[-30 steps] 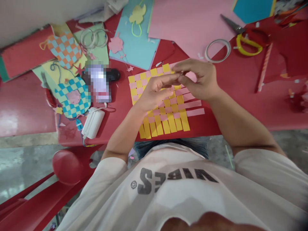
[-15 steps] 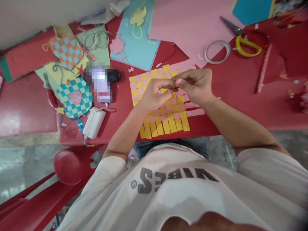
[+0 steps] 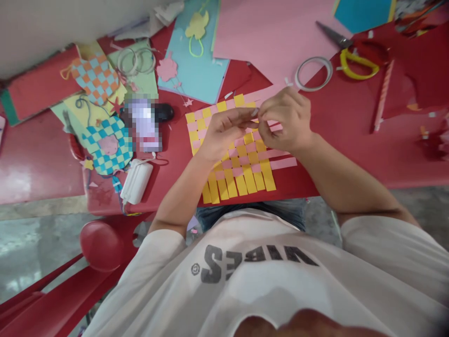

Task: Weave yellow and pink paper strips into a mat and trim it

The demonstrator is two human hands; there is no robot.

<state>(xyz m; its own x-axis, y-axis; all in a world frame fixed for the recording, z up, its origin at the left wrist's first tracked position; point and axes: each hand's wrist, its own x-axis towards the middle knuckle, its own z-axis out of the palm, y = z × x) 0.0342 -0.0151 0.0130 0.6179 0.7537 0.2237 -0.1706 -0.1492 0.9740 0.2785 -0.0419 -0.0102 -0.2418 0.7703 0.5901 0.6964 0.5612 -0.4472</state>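
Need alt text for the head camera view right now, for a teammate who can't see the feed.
Two bare hands, the left hand and right hand, meet fingertip to fingertip over a woven mat of yellow and pink paper strips on a red table. Nearby lie a roll of tape, yellow-handled scissors and a teal-and-yellow woven paper piece.
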